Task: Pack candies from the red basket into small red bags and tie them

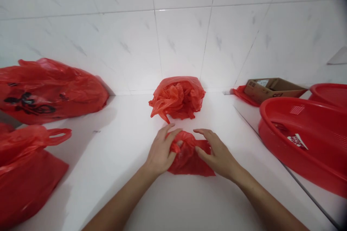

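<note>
A small red plastic bag [191, 157], flat along its lower edge and crumpled at the top, lies on the white surface between my hands. My left hand [162, 149] curls over its left side, with a fold of the plastic between thumb and fingers. On the other side, my right hand [217, 151] has its thumb and fingers apart. Its thumb tip rests against or just over the bag; I cannot tell which. Just beyond both hands sits a bunched pile of red plastic bags [180, 97], close to the tiled wall.
Full red bags stand at the left: one with black print [54, 90] against the wall, another with a looped handle [32, 173] nearer. At the right are a large red plastic basket [295, 162], a second red basket [330, 92] and an open cardboard box [261, 92].
</note>
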Tool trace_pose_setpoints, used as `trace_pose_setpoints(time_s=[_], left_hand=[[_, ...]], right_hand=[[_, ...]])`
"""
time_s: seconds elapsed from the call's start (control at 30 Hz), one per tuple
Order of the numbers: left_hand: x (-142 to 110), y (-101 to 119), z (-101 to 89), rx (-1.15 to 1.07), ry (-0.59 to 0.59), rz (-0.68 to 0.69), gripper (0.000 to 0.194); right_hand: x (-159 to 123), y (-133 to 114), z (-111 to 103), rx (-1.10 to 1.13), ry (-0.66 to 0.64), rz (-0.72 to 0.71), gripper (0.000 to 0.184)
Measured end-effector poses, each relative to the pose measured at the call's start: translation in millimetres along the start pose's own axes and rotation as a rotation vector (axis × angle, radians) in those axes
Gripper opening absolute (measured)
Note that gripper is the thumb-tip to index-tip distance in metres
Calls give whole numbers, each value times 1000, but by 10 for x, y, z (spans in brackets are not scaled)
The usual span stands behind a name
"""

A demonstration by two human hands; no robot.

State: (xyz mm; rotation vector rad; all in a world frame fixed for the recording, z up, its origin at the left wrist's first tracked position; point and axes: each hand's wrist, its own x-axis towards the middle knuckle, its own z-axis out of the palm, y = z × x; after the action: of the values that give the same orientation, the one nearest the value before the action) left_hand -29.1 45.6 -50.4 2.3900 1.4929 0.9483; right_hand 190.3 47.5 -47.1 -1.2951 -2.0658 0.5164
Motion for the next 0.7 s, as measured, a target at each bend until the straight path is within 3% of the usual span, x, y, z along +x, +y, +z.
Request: trace_pose_setpoints(time_s=[0.07, 0.17, 0.3, 0.7], left_hand=[[73, 14, 65, 18, -106, 67, 39], [187, -14, 170, 71, -213, 59, 34], [301, -76, 251, 112, -228, -6, 31], [398, -133, 332, 151, -358, -166, 20]], right_hand=[[-14, -3, 75, -51, 1, -8, 41], [-10, 63, 233, -156, -32, 6, 35], [38, 160, 334, -187, -74, 52, 30], [147, 169, 283, -129, -183, 189, 25]])
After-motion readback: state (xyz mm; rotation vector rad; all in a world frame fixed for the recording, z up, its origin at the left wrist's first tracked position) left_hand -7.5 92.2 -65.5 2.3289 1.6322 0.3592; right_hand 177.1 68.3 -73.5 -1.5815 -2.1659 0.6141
